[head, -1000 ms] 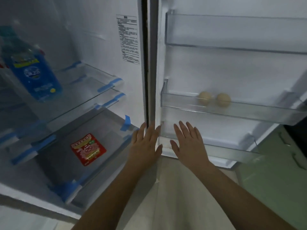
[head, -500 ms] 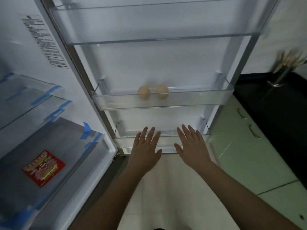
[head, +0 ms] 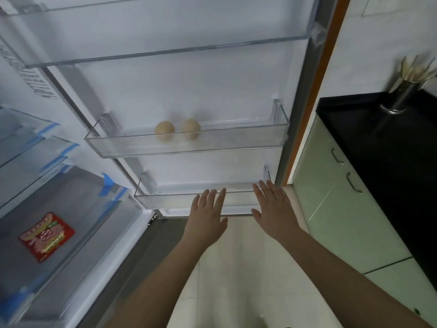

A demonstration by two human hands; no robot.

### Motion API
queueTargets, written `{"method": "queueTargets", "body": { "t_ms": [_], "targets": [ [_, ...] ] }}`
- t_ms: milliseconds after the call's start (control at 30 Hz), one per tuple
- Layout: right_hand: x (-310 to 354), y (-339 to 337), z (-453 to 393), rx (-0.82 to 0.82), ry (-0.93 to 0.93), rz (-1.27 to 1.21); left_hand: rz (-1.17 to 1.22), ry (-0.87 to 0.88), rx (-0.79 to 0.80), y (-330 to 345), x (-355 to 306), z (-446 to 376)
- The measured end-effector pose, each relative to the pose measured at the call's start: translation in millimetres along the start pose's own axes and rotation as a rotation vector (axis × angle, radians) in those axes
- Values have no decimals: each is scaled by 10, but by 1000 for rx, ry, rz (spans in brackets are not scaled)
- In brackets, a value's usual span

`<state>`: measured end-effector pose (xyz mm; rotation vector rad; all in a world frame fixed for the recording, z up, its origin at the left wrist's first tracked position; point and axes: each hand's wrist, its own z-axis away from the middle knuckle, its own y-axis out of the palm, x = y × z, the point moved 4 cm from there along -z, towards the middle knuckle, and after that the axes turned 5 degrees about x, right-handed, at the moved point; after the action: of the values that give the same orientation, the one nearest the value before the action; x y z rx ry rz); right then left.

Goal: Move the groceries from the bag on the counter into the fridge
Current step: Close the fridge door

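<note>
Before open fridge door (head: pixel 212 91) | left hand (head: pixel 207 216), right hand (head: pixel 274 209) flat, fingers spread, empty | two eggs (head: pixel 177 130) in middle door bin (head: pixel 189 145)

Eggs (head: pixel 177 130): pale tan, plain
Packet (head: pixel 46 236): red with yellow print
Shelf tape (head: pixel 107 185): blue
Surface (head: pixel 390 147): glossy black
Cabinets (head: pixel 343 209): pale green
Door bins (head: pixel 189 145): clear

Print on fridge wall sticker (head: pixel 35 76) and red packet (head: pixel 46 236): both illegible.
</note>
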<state>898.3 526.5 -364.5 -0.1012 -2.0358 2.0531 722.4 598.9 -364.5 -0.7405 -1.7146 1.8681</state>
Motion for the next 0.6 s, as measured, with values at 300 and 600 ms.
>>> {"method": "queueTargets", "body": {
  "t_ms": [300, 600],
  "targets": [
    [1, 66, 7, 38, -10, 61, -10, -52, 40, 82, -13, 33],
    [226, 38, 187, 26, 77, 112, -87, -29, 59, 0, -64, 171]
  ]
}}
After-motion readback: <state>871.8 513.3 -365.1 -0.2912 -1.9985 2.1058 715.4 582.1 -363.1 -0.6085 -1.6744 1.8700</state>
